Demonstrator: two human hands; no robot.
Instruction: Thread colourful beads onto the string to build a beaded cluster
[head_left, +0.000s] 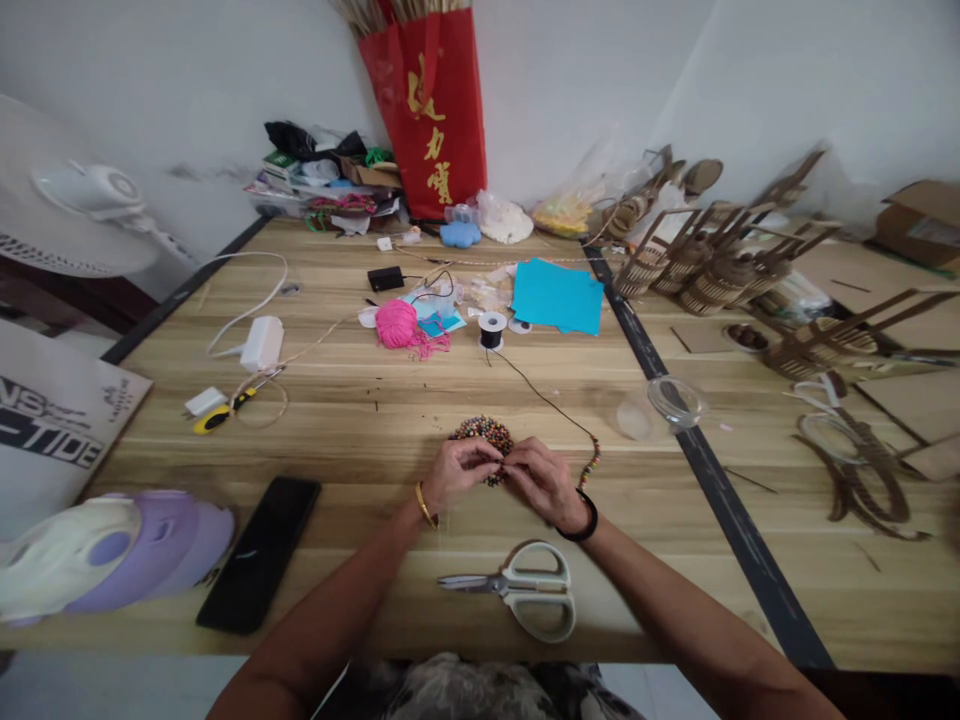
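Note:
A round heap of small multicoloured beads (486, 432) lies on the wooden table, partly covered by my fingers. Over its near side, my left hand (463, 470) and my right hand (541, 482) meet with thumbs and fingertips pinched together. What sits between the fingertips is too small to make out. Black cord (536, 385) runs from a white spool (491, 329) toward my right wrist. Its near stretch carries strung beads (592, 462) and passes out of sight beside that hand. White-handled scissors (517, 588) lie in front of my hands, blades pointing left.
To the left are a black phone (259, 553), a purple-and-white device (124, 550) and a yellow cutter (225, 411). Pink yarn (397, 324) and blue sheets (557, 297) lie farther back. Clear round containers (675, 402) stand right, near several small woven baskets (705, 270).

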